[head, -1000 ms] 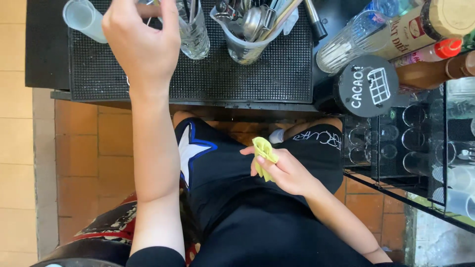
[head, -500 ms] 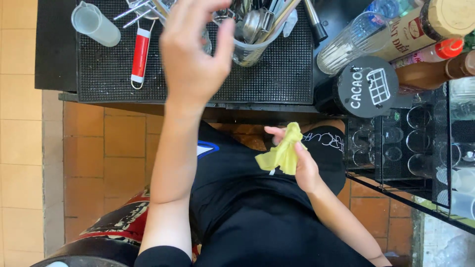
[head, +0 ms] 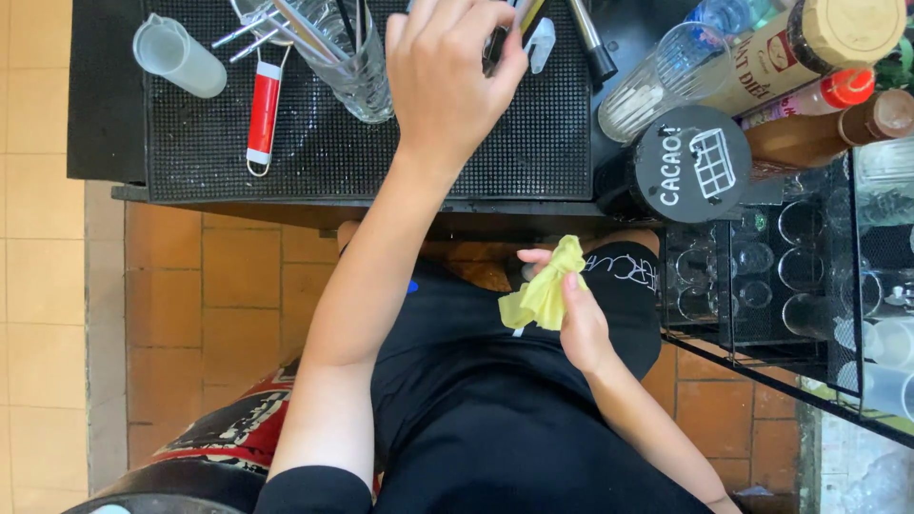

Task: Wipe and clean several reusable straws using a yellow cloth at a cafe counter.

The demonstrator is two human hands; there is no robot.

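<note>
My left hand (head: 447, 81) reaches forward over the black bar mat (head: 314, 152). Its fingers curl among utensil handles (head: 519, 24) that stick out of a container hidden under the hand; whether it grips one is unclear. My right hand (head: 581, 324) is low by my black apron, shut on a crumpled yellow cloth (head: 543, 295). A clear glass (head: 357, 71) holding metal tools stands just left of my left hand.
A red-handled tool (head: 264, 109) and a small frosted plastic cup (head: 181, 59) lie on the mat's left. A black round-lidded canister (head: 690, 167), a ribbed glass (head: 657, 81) and bottles (head: 809, 57) crowd the right. A wire rack of glasses (head: 809, 276) stands right.
My left hand has moved right across the mat to the utensil container. My right hand has lifted the yellow cloth slightly and holds it bunched.
</note>
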